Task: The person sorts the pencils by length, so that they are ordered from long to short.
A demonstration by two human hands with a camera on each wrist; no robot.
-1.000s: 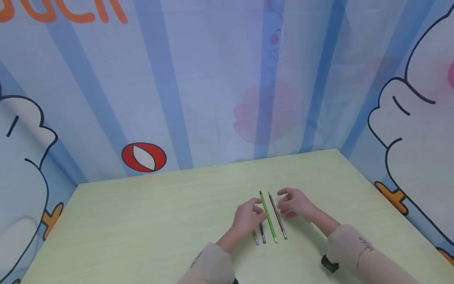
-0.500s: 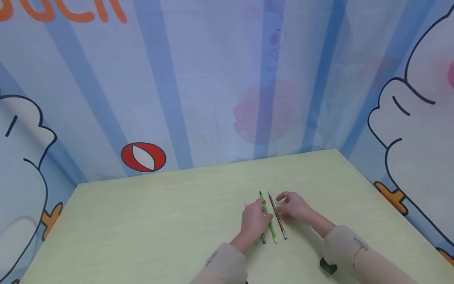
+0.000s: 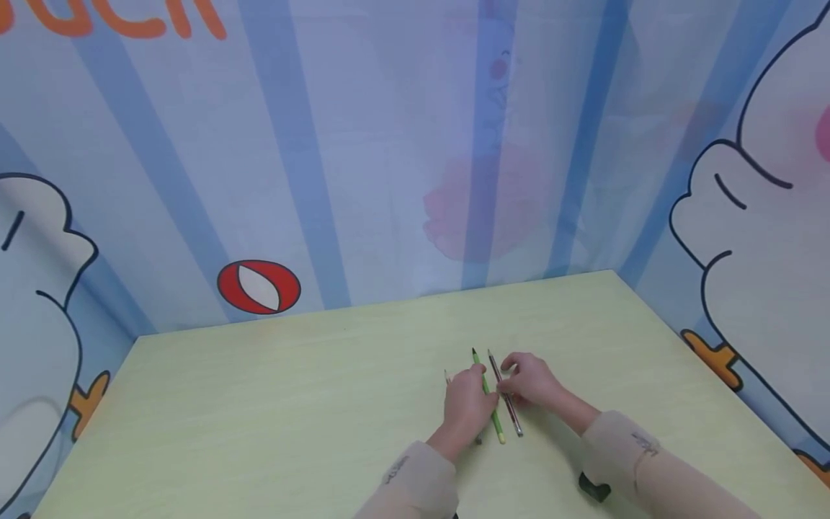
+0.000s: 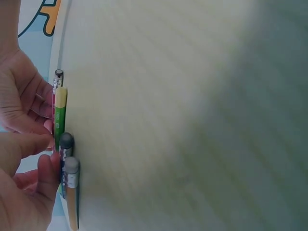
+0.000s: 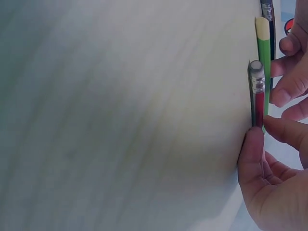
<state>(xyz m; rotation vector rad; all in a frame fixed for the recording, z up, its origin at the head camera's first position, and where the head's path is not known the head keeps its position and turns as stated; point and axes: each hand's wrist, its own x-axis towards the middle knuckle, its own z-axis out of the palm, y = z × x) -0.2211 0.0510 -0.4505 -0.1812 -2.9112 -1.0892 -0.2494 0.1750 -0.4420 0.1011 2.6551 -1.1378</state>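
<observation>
2 beige sleeves (image 3: 416, 477) are nearest, then the left hand (image 3: 468, 407), its fingers partly curled beside the green pencil (image 3: 498, 425); whether it grips anything I cannot tell. Mostly hidden under that hand in the head view are the wood-coloured pencil (image 4: 72, 192) and the dark pencil (image 4: 65, 153). Just to the right, the right hand (image 3: 533, 380) pinches the dark red pencil (image 3: 515, 422) between thumb and finger. Farther lies bare desk (image 3: 311, 375), then a striped wall (image 3: 382, 180).
</observation>
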